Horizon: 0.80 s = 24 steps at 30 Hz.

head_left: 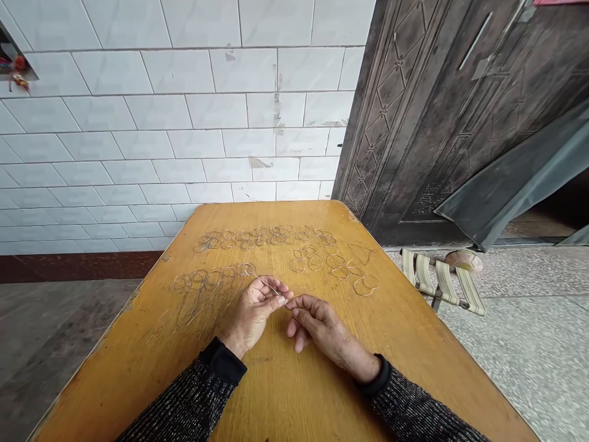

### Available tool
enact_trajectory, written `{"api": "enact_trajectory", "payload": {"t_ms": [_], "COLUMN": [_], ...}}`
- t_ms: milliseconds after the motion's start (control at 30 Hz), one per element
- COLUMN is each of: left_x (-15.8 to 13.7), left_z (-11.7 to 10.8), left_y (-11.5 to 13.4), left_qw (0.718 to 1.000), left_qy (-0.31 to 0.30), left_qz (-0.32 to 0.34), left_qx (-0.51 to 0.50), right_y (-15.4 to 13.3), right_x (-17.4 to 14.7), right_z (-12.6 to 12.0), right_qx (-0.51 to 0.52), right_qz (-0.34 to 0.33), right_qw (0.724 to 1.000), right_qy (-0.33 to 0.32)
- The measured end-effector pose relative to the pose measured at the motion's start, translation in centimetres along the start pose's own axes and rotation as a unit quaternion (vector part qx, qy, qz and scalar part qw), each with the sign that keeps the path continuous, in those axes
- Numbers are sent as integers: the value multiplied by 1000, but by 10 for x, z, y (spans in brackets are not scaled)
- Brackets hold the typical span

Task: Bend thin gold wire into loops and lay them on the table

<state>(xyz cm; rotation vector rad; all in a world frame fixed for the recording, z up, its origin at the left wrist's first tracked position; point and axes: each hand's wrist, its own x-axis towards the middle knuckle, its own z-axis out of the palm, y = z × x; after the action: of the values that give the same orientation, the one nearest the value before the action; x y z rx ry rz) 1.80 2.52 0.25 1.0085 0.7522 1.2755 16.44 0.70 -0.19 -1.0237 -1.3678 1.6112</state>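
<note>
Both hands meet over the middle of the table, pinching a thin wire (265, 283) between them. My left hand (252, 312) is closed on it with thumb and fingers, and a length of the wire runs up and left from the fingertips. My right hand (322, 328) pinches the wire between thumb and forefinger, its other fingers curled below. Left of my left hand lie wire loops with long straight tails (197, 282). Beyond the hands stretches a row of flower-shaped wire loops (260, 236). More wire loops (340, 267) lie to the right.
The wooden table (285, 393) reaches toward a white tiled wall (184, 113). On the right stands a dark patterned metal door (414, 123) with a grey curtain (519, 172). A striped folding stool (444, 281) stands on the floor beside the table.
</note>
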Motion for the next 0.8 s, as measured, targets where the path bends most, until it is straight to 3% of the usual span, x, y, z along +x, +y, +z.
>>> {"api": "enact_trajectory", "payload": {"t_ms": [267,533,800], "left_x": [2,-3,-1], "left_z": [1,2,-1], "left_y": [2,2,2], "left_qw": [997,999,997], "left_qy": [45,23,47], "left_qz": [0,-41,-27], "left_qx": [-69,-1,-58], "right_y": [-4,-4,-9], "right_x": [-2,-2,-3], "right_z": [1,0,-2], "right_qx": [-11,2,58], "right_qz": [-7,-16,-35], "right_qw": [1000,999,996], "right_qy": [0,28,60]}}
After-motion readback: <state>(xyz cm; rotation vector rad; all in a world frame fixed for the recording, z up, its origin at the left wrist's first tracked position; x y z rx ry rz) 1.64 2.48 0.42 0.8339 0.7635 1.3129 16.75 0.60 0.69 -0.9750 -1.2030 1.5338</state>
